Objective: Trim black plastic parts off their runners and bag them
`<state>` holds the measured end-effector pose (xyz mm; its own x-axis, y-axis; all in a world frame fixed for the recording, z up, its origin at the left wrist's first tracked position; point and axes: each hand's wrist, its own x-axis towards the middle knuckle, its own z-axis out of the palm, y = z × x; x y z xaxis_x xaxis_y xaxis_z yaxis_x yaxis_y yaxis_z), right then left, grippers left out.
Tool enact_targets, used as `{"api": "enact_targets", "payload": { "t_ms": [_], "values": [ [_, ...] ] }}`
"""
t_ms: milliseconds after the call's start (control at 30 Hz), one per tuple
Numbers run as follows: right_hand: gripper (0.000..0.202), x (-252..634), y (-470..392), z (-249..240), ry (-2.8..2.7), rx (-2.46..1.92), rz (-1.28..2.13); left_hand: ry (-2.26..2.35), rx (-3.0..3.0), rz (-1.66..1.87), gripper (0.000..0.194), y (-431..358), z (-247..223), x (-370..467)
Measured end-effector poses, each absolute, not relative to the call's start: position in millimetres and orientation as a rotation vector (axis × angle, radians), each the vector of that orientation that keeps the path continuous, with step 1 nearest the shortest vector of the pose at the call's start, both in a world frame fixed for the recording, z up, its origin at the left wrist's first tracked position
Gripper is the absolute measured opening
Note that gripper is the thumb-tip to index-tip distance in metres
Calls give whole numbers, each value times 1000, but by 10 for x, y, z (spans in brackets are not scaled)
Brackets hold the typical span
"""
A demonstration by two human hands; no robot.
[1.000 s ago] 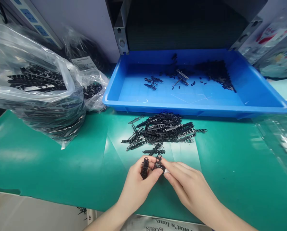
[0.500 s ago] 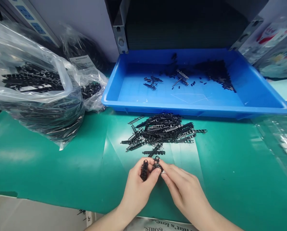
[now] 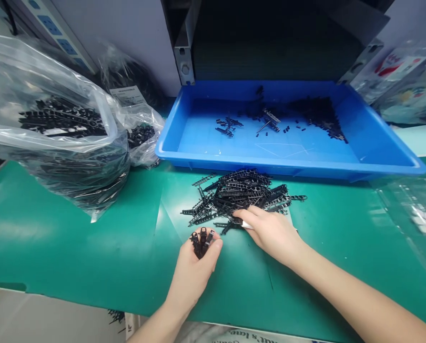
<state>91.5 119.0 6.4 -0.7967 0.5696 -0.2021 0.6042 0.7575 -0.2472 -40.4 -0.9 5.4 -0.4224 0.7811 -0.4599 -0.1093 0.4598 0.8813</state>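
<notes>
Black slotted plastic strips lie in a loose pile (image 3: 241, 190) on the green mat. My left hand (image 3: 195, 271) is closed around several black strips (image 3: 201, 242), whose looped ends stick up between thumb and fingers just below the pile. At the pile's near edge, my right hand (image 3: 270, 233) reaches in with its fingers pressed together. A small white piece (image 3: 247, 225) shows at those fingertips, with something dark beside it. Whether the right fingers grip a strip is hidden.
Behind the pile stands a blue tray (image 3: 291, 166) holding small black parts and a metal tool (image 3: 270, 119). An open clear bag (image 3: 109, 143) of black strips stands left. A clear plastic tray (image 3: 406, 214) with white pieces lies right.
The hands have parted. My right hand has moved up to the pile, and my left hand has shifted slightly left, with more strip ends now showing in it. The view has shifted slightly.
</notes>
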Motion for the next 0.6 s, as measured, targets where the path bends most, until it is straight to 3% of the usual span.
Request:
{"api": "enact_targets", "payload": {
  "t_ms": [167,333,467,600],
  "values": [
    [34,999,1144,154,2860,802,-492,1809,737,1087,16,-3,2,-490],
    [39,1125,981,176,2965,665,-774,1498,659,996,17,28,-21,-373],
    [26,1204,863,112,2951,974,-1205,1450,615,1014,11,19,-11,-312],
    [33,1280,765,83,2843,1110,-1294,1481,628,1030,7,-10,-20,-328]
  ]
}}
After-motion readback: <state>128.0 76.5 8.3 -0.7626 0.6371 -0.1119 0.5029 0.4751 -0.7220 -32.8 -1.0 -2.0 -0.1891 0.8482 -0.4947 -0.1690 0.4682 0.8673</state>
